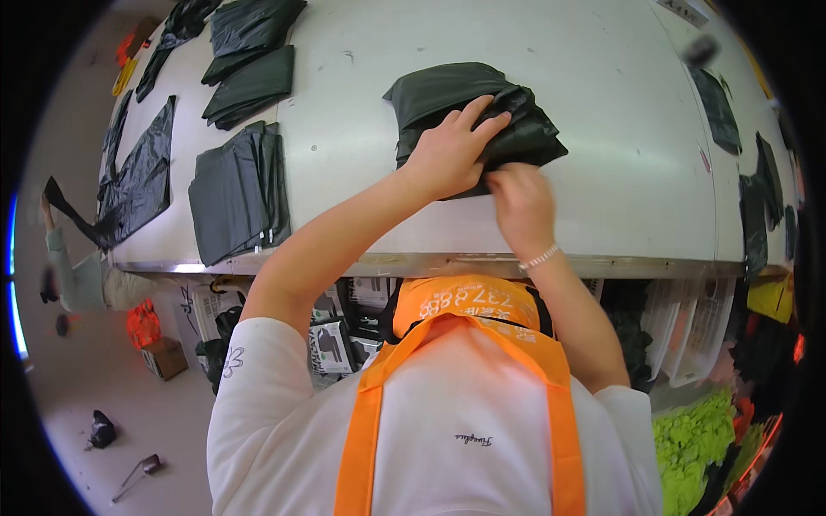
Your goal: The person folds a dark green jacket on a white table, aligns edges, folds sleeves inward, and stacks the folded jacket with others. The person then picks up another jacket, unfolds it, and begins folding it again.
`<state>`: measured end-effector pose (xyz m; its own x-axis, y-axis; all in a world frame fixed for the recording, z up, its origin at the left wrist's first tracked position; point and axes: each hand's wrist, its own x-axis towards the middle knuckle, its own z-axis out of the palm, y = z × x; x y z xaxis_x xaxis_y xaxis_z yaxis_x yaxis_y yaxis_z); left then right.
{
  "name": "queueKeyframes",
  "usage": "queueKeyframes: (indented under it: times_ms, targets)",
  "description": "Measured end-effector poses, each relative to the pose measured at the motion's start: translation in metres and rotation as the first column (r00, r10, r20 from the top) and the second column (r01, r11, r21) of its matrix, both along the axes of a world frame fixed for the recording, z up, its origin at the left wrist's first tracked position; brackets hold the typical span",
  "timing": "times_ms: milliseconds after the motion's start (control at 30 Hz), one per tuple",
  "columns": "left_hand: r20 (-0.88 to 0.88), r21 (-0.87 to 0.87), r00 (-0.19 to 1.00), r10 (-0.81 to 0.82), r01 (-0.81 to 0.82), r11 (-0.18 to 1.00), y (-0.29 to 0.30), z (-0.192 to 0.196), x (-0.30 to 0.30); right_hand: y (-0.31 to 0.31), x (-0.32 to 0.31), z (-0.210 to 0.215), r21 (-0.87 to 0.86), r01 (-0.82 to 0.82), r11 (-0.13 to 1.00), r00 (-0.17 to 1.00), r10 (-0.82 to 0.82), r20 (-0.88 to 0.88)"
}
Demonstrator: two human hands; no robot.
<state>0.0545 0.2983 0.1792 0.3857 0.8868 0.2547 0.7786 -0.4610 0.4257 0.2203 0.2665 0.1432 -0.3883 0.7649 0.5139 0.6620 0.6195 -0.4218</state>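
While black stacks point(238, 191) lie leftward, left fingers point(473, 113) spread across a bundle point(443, 89); right fingers point(509, 179) blur, grip unclear.

Near frame center, the right hand point(525, 206) is blurred. Upper right: dark object point(701, 52), too blurred to identify.

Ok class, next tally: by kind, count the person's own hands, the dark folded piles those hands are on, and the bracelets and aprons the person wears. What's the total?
Hands: 2 (left hand, right hand, blurred)
Dark folded pile at the hands: 1 (layers not countable)
Bracelet: 1
Orange apron: 1
Total: 5
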Motion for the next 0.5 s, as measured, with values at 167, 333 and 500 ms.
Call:
queueKeyframes:
  times_ms: [167, 333, 500]
  targets:
    - [-0.181, -0.089, 0.981, -0.067, 0.051, 0.995, -0.001, -0.005, 0.018, 0.022, 0.005, -0.037, -0.320, 0.124, 0.939, 0.896, 0.033, 0.443]
    - [-0.320, -0.058, 0.930, -0.181, 0.171, 0.983, 0.002, -0.028, 0.023, 0.020, 0.050, -0.012, -0.336, 0.168, 0.927, 0.883, 0.009, 0.468]
    - [-0.615, -0.204, 0.720, -0.322, 0.248, 0.947, 0.003, -0.060, 0.074, 0.035, 0.097, -0.012, -0.144, 0.066, 0.987, 0.771, 0.041, 0.635]
